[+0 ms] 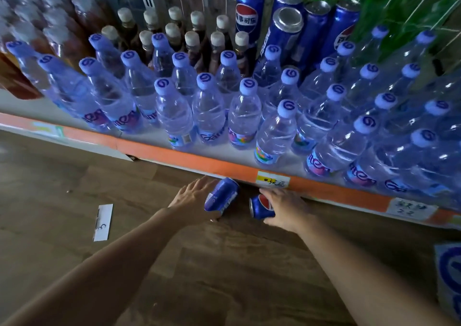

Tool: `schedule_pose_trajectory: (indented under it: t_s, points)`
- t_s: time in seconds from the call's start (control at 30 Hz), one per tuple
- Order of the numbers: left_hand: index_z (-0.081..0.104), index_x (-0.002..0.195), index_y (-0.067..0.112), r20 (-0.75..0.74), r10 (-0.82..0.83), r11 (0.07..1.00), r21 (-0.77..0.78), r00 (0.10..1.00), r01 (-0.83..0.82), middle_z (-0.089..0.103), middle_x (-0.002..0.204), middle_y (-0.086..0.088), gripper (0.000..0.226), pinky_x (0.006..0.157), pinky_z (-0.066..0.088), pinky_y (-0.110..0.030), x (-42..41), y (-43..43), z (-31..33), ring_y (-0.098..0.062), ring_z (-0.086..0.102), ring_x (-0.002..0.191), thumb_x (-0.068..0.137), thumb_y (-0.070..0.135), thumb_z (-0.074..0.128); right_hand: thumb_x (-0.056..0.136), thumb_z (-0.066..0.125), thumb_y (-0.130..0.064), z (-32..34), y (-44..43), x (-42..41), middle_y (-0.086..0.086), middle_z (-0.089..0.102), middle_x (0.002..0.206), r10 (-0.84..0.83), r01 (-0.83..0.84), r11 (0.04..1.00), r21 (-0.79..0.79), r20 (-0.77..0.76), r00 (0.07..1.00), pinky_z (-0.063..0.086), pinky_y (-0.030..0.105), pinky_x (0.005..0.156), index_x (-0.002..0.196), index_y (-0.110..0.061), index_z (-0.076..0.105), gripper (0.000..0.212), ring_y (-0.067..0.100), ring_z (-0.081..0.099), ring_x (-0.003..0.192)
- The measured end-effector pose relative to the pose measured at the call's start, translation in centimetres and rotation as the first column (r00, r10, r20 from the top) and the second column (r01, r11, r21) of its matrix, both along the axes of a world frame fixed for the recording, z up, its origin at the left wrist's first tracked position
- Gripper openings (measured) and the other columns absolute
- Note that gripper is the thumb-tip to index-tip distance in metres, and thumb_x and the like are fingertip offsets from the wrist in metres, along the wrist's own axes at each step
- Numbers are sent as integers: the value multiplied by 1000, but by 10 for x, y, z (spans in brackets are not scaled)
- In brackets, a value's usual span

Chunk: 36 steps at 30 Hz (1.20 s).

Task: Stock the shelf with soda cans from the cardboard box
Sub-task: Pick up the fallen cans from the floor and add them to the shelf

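Note:
Two blue soda cans are low over the wooden floor, just below the shelf's orange front edge (199, 162). My left hand (192, 198) grips the left can (222, 197), which is tilted. My right hand (287, 208) is closed around the right can (260, 207), whose red, white and blue logo faces me. Several more blue soda cans (287, 30) stand at the back of the shelf, behind the water bottles. Part of the box (449, 275) shows at the lower right edge.
Clear water bottles (244, 116) with pale blue caps fill the front of the shelf. Dark drink bottles (192, 48) with white caps stand behind them on the left. Green bottles (404, 8) are at the back right. A white paper tag (102, 222) lies on the floor.

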<state>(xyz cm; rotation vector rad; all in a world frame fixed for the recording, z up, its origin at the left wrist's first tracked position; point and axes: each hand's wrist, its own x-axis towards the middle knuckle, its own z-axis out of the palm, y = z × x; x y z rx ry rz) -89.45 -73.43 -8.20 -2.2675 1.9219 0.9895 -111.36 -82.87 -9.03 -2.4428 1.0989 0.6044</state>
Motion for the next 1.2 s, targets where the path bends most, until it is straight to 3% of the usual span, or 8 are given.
schedule_pose_trajectory:
  t_s: [0.07, 0.2, 0.3, 0.43, 0.57, 0.77, 0.97, 1.2]
  points:
    - [17, 147, 29, -44, 6, 1000, -23, 999, -7, 18, 154, 3, 106, 111, 17, -26, 1, -4, -17, -18, 20, 142, 53, 72, 40, 83, 64, -39, -17, -3, 0, -1, 28, 152, 20, -20, 1000, -20, 17, 1000, 27, 34, 110, 148, -22, 21, 79, 19, 29, 139]
    - [11, 149, 30, -36, 24, 999, 29, 999, -23, 11, 156, 0, 98, 115, 15, -31, 2, -7, -52, -19, 9, 145, 73, 54, 67, 82, 64, -42, -39, -6, -1, 0, 22, 154, 3, -3, 999, -46, -6, 1000, 26, 40, 111, 150, -23, 13, 87, 22, 27, 139]
    - [9, 149, 27, -21, -21, 999, 27, 1000, 21, 7, 157, 3, 96, 113, 16, -29, -1, -16, -62, -18, 11, 144, 77, 46, 69, 81, 65, -44, -50, -13, 0, 1, 18, 156, -1, 0, 1000, -30, -30, 1000, 22, 40, 113, 150, -23, 9, 92, 23, 22, 142]
    - [10, 148, 29, -88, 15, 1000, 7, 996, -14, 14, 153, 6, 97, 108, 32, -37, -2, -23, -74, -20, 22, 139, 74, 40, 73, 74, 70, -50, -67, -15, 2, -1, 22, 153, 22, -25, 999, -38, -83, 996, 22, 46, 112, 149, -27, 12, 97, 24, 19, 141]
    - [7, 148, 29, -123, 57, 998, -1, 991, -58, 22, 149, 1, 103, 104, 38, -40, -6, -23, -91, -24, 32, 134, 72, 38, 75, 71, 73, -49, -78, -15, 4, -2, 29, 147, 9, -14, 998, -63, -78, 997, 22, 47, 108, 147, -27, 15, 99, 25, 24, 137]
    - [7, 148, 27, -125, 105, 993, -32, 986, -110, 32, 138, -4, 103, 99, 40, -42, -10, -26, -102, -27, 40, 126, 72, 41, 75, 75, 72, -43, -84, -16, 4, -2, 32, 144, -27, 26, 998, -63, -28, 999, 27, 49, 105, 141, -27, 24, 84, 26, 29, 134]
    - [7, 147, 29, -138, 82, 996, -25, 987, -86, 37, 135, -8, 105, 100, 40, -41, -5, -29, -105, -31, 45, 121, 70, 46, 75, 72, 70, -54, -86, -16, -4, -6, 37, 141, -16, 19, 995, -94, 26, 1000, 29, 45, 102, 141, -30, 26, 85, 22, 34, 130]
    - [8, 146, 32, -221, 91, 995, -19, 971, -98, 37, 138, -8, 99, 98, 43, -39, 1, -22, -106, -29, 48, 119, 73, 36, 76, 67, 73, -57, -79, -14, -13, -7, 45, 138, -137, 135, 990, 26, 105, 985, 34, 41, 98, 136, -32, 32, 84, 22, 44, 121]
